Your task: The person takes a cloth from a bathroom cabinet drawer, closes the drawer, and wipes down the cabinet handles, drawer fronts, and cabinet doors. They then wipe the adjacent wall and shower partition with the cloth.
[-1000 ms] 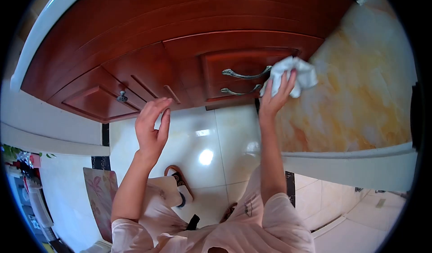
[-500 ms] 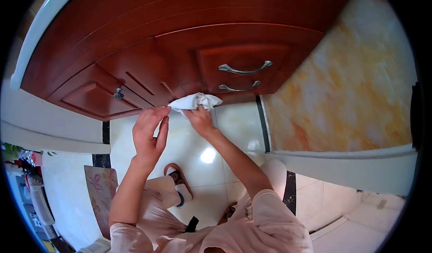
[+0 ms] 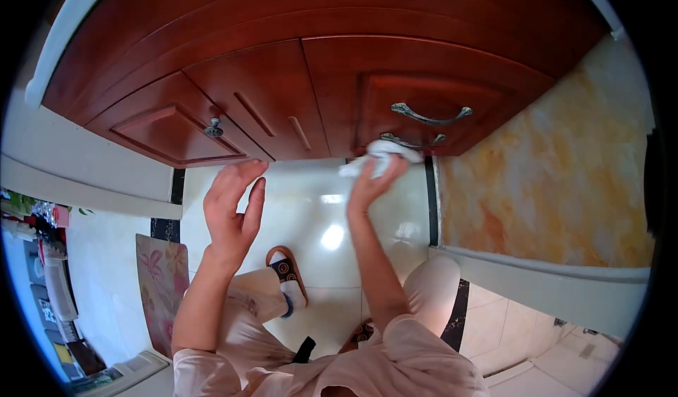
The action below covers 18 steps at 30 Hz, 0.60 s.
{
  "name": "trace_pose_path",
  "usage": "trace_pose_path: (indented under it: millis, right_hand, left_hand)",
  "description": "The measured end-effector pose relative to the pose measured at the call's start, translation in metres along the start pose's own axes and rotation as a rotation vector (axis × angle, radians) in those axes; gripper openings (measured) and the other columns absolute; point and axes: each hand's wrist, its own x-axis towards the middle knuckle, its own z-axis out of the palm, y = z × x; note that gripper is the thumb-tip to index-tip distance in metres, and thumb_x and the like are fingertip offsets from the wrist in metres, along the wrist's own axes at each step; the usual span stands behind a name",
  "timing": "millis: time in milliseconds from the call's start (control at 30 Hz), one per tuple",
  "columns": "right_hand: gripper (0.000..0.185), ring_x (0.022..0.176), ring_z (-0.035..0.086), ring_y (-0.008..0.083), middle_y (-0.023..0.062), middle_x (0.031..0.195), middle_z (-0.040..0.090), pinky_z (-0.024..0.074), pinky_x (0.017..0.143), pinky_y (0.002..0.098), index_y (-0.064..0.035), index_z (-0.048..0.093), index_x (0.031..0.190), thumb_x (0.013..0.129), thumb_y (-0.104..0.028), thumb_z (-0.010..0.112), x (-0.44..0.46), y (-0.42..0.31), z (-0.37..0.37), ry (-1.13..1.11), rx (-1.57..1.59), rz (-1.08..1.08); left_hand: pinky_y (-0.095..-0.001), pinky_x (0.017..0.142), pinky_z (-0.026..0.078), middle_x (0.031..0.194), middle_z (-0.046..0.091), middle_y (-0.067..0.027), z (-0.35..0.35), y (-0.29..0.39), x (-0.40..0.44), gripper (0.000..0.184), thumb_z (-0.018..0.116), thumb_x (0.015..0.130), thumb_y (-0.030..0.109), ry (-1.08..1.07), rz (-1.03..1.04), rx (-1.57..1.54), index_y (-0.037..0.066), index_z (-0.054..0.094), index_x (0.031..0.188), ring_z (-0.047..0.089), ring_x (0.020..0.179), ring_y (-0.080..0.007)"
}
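Note:
A white cloth (image 3: 385,157) is in my right hand (image 3: 374,181), against the lower front of the red-brown wooden cabinet (image 3: 339,15). It partly covers the lower metal drawer handle (image 3: 409,141); the upper handle (image 3: 431,114) shows in full above it. My left hand (image 3: 235,203) hangs in front of the cabinet's bottom edge, below the door with a round metal knob (image 3: 214,128). Its fingers are bent slightly, with the thumb apart, and nothing is in it.
A yellow marbled panel (image 3: 551,185) stands to the right of the cabinet. Below lies a glossy tiled floor (image 3: 318,213), with my slippered foot (image 3: 288,273) on it. A flowered mat (image 3: 161,284) is at the left, near cluttered shelves (image 3: 49,291).
My right hand and the cloth went from the drawers' right side to left near my left hand, then back right to the lower handle. The view has shifted slightly.

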Motion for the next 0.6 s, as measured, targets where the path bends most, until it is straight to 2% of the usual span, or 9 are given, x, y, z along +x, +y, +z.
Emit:
trace_pose_path:
  millis: [67,133,200,267,333,400,433,467,600]
  right_hand:
    - [0.040,0.125,0.039,0.0350,0.0189,0.126,0.047,0.0274,0.105,0.0400,-0.0009,0.052,0.119,0.080,-0.001,0.059,-0.034,-0.011,0.010,-0.240,-0.017,-0.081]
    - [0.035,0.108,0.051,0.0287,0.0135,0.110,0.052,0.0360,0.097,0.0349,-0.0034,0.057,0.109,0.075,0.003,0.058,-0.034,-0.039,0.011,-0.412,0.184,-0.055]
    - [0.034,0.108,0.051,0.0266,0.0126,0.109,0.053,0.0359,0.097,0.0329,-0.0015,0.057,0.108,0.074,0.005,0.058,-0.024,-0.049,-0.001,-0.478,0.240,0.056]
    - [0.031,0.108,0.052,0.0273,0.0130,0.111,0.054,0.0370,0.097,0.0334,-0.0009,0.058,0.104,0.074,0.005,0.057,-0.003,-0.058,-0.029,-0.375,0.236,-0.055]
    - [0.031,0.108,0.051,0.0216,0.0093,0.116,0.054,0.0374,0.098,0.0336,-0.0006,0.056,0.109,0.078,0.003,0.056,0.016,-0.045,-0.060,-0.189,0.199,0.112]
    - [0.035,0.110,0.050,0.0188,0.0085,0.122,0.051,0.0391,0.096,0.0325,-0.0041,0.050,0.124,0.090,-0.010,0.056,0.048,-0.048,-0.082,-0.004,0.382,0.293]
    - [0.037,0.109,0.050,0.0181,0.0092,0.124,0.051,0.0402,0.095,0.0313,-0.0042,0.048,0.127,0.093,-0.016,0.055,0.066,-0.038,-0.090,-0.004,0.422,0.283]
    - [0.037,0.110,0.050,0.0182,0.0099,0.124,0.051,0.0409,0.094,0.0315,-0.0037,0.047,0.128,0.094,-0.018,0.054,0.080,-0.049,-0.089,-0.006,0.641,0.410]
    - [0.037,0.109,0.050,0.0197,0.0101,0.124,0.051,0.0416,0.094,0.0323,-0.0035,0.045,0.128,0.094,-0.014,0.054,0.081,-0.046,-0.061,-0.102,0.566,0.359]
  left_hand:
    - [-0.0342,0.076,0.048,0.093,0.065,-0.0144,0.002,0.002,0.000,0.022,0.062,0.076,-0.006,-0.013,-0.003,-0.011,0.001,0.063,0.097,0.062,0.085,-0.0296]
    - [-0.0342,0.076,0.048,0.093,0.065,-0.0144,0.005,0.007,0.000,0.022,0.062,0.075,-0.006,-0.040,-0.002,-0.023,0.001,0.063,0.096,0.062,0.085,-0.0296]
    - [-0.0339,0.077,0.048,0.094,0.065,-0.0149,0.004,0.011,-0.001,0.021,0.061,0.077,-0.006,-0.062,0.005,-0.013,0.000,0.063,0.096,0.062,0.087,-0.0298]
    - [-0.0327,0.079,0.048,0.095,0.065,-0.0158,0.001,0.012,-0.003,0.020,0.059,0.079,-0.007,-0.084,-0.001,-0.018,-0.002,0.064,0.097,0.063,0.089,-0.0294]
    - [-0.0333,0.079,0.048,0.095,0.065,-0.0160,0.001,0.012,-0.003,0.020,0.059,0.079,-0.007,-0.077,0.005,-0.034,-0.001,0.064,0.097,0.063,0.090,-0.0301]
    - [-0.0338,0.079,0.048,0.095,0.065,-0.0162,0.002,0.011,-0.005,0.021,0.060,0.078,-0.007,-0.074,0.012,-0.049,-0.001,0.064,0.098,0.063,0.090,-0.0307]
    - [-0.0340,0.079,0.048,0.095,0.065,-0.0164,0.003,0.010,-0.006,0.022,0.060,0.077,-0.008,-0.075,0.020,-0.051,-0.001,0.064,0.098,0.063,0.090,-0.0311]
    - [-0.0342,0.079,0.048,0.095,0.065,-0.0165,0.002,0.009,-0.006,0.022,0.060,0.077,-0.008,-0.076,0.026,-0.042,0.000,0.064,0.098,0.063,0.090,-0.0314]
    - [-0.0375,0.080,0.049,0.099,0.065,-0.0136,0.012,0.013,-0.010,0.024,0.065,0.074,-0.003,-0.103,0.025,-0.070,0.003,0.064,0.098,0.062,0.091,-0.0315]
